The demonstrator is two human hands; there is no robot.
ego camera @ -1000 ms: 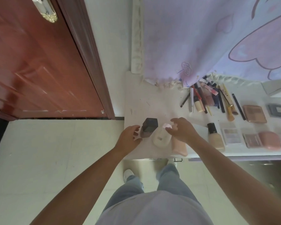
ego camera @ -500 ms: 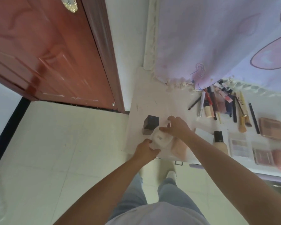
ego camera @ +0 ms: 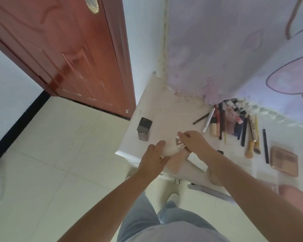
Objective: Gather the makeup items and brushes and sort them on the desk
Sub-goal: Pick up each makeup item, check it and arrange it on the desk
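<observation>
Both hands meet over the front left corner of the worktop (ego camera: 157,109). A second ago the left hand (ego camera: 151,160) rested beside the dark square-capped bottle (ego camera: 143,128); it has since let that bottle be, drawn back toward the worktop's front edge and closed its fingers round the near end of the white rounded container (ego camera: 168,149). The right hand (ego camera: 193,141), which was then only touching the container's top, now pinches a small pale, shiny part (ego camera: 179,143) at the container's far end; motion blur hides whether this is a cap or a pump. The container has been tipped from its place on the worktop and is held between the two hands, just above the surface as far as can be judged. The dark bottle stands alone to the left, apart from both hands. Pencils, tubes and brushes (ego camera: 234,124) lie in a loose row at the right, below the lilac curtain (ego camera: 234,49), with a brown palette (ego camera: 284,161) further right. The camera has swung left, so the door (ego camera: 59,49) fills more of the view. The two-handed hold suggests the container is being closed or checked before it is sorted; most other items already appear laid out.
</observation>
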